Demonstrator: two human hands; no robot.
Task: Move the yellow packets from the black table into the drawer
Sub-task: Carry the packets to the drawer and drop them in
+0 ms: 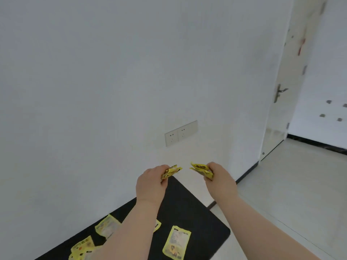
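My left hand (151, 182) grips a yellow packet (171, 171), raised above the far corner of the black table (202, 216). Just to its right, my right hand (218, 180) grips another yellow packet (201, 170) at the same height. Both hands are held out in front of the white wall. Several yellow packets lie on the table below: one face up at the right (176, 243), one near the wall (107, 227), more at the lower left (82, 247), and one partly hidden under my left forearm (157, 225). No drawer is in view.
A white wall with a double socket (181, 133) fills the view ahead. An open white door (281, 94) with a metal handle stands at the right, leading to a pale tiled floor (293, 184). The table's rounded corner lies at the lower right.
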